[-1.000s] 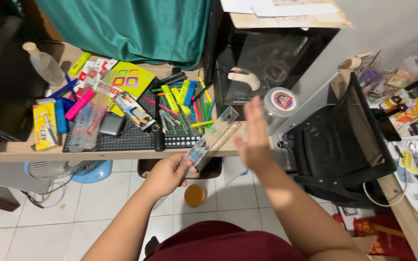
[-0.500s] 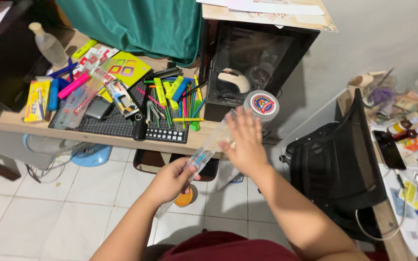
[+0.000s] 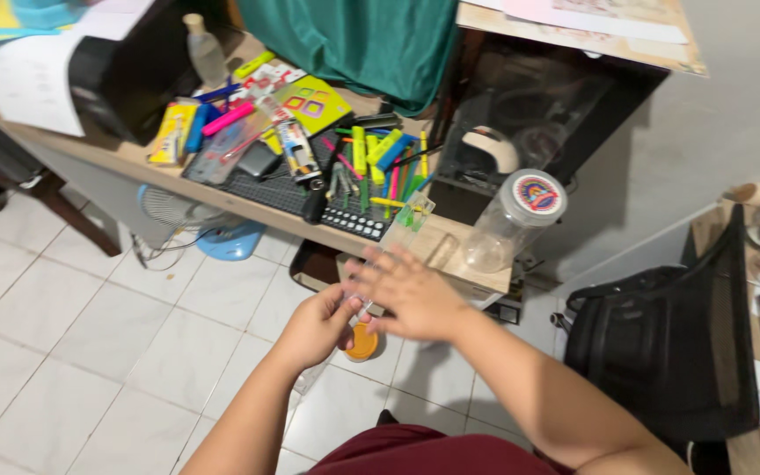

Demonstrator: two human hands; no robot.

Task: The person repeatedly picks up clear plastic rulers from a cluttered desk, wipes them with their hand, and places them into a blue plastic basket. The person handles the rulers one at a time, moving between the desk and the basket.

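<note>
Head view: left hand [image 3: 317, 327] is gripping the lower end of a clear ruler [image 3: 395, 242], fingers curled shut around it. Right hand [image 3: 409, 290] is lying open and flat across the ruler's middle, fingers spread. The ruler is slanting up beyond both hands toward the worktop [image 3: 450, 242], with pens [image 3: 371, 158] further ahead and a jar [image 3: 512, 224] ahead-right.

Open tiled floor [image 3: 90, 334] leftward; cluttered desk [image 3: 450, 242] and jar [image 3: 507, 224] ahead.
</note>
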